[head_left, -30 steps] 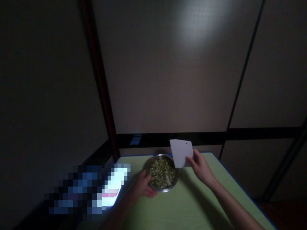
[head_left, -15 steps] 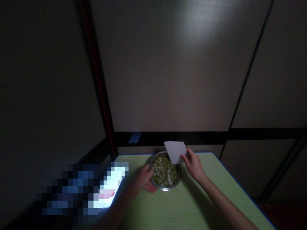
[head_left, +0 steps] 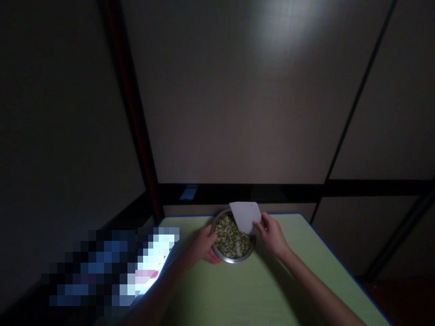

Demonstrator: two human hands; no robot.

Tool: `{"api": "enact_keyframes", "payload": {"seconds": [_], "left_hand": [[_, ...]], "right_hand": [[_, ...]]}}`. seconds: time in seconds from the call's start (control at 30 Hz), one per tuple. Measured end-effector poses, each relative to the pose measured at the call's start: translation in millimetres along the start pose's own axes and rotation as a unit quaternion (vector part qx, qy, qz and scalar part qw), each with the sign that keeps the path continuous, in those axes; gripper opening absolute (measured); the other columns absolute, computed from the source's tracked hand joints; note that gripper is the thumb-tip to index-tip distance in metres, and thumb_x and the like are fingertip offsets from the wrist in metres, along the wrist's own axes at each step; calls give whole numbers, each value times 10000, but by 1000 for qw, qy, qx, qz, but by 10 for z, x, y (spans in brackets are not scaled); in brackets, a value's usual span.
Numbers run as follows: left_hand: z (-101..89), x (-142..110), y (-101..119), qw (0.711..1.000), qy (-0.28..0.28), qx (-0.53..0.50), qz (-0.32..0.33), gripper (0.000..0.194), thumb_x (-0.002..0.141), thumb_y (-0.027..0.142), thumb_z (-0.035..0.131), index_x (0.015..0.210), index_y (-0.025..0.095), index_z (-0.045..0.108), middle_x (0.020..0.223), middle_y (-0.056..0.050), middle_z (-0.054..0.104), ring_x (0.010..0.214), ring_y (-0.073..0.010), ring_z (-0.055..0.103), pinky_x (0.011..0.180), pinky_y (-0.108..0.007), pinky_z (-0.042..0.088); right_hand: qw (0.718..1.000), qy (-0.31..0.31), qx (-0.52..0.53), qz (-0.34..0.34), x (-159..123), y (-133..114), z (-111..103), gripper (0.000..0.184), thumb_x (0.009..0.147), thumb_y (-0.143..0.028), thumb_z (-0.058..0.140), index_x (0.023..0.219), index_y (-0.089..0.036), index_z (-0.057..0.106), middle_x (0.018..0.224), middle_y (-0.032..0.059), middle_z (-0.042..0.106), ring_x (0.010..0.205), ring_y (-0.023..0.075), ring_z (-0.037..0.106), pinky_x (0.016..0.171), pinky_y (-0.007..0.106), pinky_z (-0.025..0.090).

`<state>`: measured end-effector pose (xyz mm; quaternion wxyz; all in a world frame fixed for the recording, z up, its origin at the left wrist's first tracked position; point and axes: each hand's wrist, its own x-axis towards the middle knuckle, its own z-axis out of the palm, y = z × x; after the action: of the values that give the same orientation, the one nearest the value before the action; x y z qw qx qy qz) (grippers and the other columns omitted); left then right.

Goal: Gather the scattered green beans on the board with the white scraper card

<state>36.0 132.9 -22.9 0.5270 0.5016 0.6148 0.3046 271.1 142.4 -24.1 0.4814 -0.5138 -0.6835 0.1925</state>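
A round metal bowl (head_left: 217,254) full of small green and pale beans (head_left: 231,240) stands on a light green table (head_left: 258,290) near its far edge. My left hand (head_left: 203,246) is closed on the bowl's left rim. My right hand (head_left: 273,235) pinches a white flat plastic scraper (head_left: 244,216) by its right edge. The scraper tilts over the bowl's far right side, its lower edge at or in the beans.
The table has a blue rim (head_left: 336,260) and stands against a dim panelled wall with a dark rail (head_left: 288,190). A dark red post (head_left: 132,113) rises at the left. A blurred bright patch (head_left: 112,267) lies at the table's left.
My right hand has brought the scraper left and down, from beside the bowl's right rim to over the beans. My left hand stays on the bowl's rim.
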Motion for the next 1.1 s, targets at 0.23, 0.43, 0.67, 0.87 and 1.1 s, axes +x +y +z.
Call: {"api": "enact_keyframes", "payload": {"seconds": [0.23, 0.43, 0.67, 0.87, 1.1], "left_hand": [[-13, 20, 41, 999, -18, 27, 7, 448, 881, 321, 428, 1299, 162, 406, 541, -40, 656, 474, -206, 664, 485, -285, 534], [-19, 35, 64, 999, -20, 40, 26, 432, 875, 272, 410, 1293, 164, 419, 497, -17, 626, 471, -212, 659, 438, -259, 509], [-55, 87, 98, 998, -22, 51, 25, 433, 858, 299, 451, 1267, 157, 460, 505, -29, 638, 475, -231, 662, 449, -287, 518], [-106, 151, 134, 996, -40, 74, 38, 405, 863, 251, 412, 1254, 150, 439, 528, -38, 648, 467, -217, 662, 406, -256, 505], [-144, 246, 154, 990, -42, 122, 60, 394, 873, 316, 417, 1224, 138, 446, 560, -41, 659, 467, -190, 661, 421, -225, 510]], "right_hand": [[1000, -15, 20, 9, 16, 102, 18, 175, 778, -343, 544, 809, -174, 579, 736, 33, 642, 663, 175, 545, 603, 267, 416], [998, -35, 52, 17, 16, 129, 22, 193, 792, -335, 542, 867, -163, 590, 807, 50, 663, 735, 190, 579, 654, 280, 445], [997, -47, 60, 26, 19, 171, 38, 202, 787, -321, 543, 892, -156, 593, 848, 59, 665, 763, 197, 582, 678, 288, 448], [997, -48, 56, 30, 19, 186, 61, 205, 783, -326, 546, 878, -151, 593, 829, 55, 662, 732, 186, 568, 655, 282, 439], [994, -51, 91, 25, 27, 239, 86, 223, 786, -339, 550, 887, -147, 601, 831, 62, 676, 756, 197, 592, 665, 288, 457]]}}
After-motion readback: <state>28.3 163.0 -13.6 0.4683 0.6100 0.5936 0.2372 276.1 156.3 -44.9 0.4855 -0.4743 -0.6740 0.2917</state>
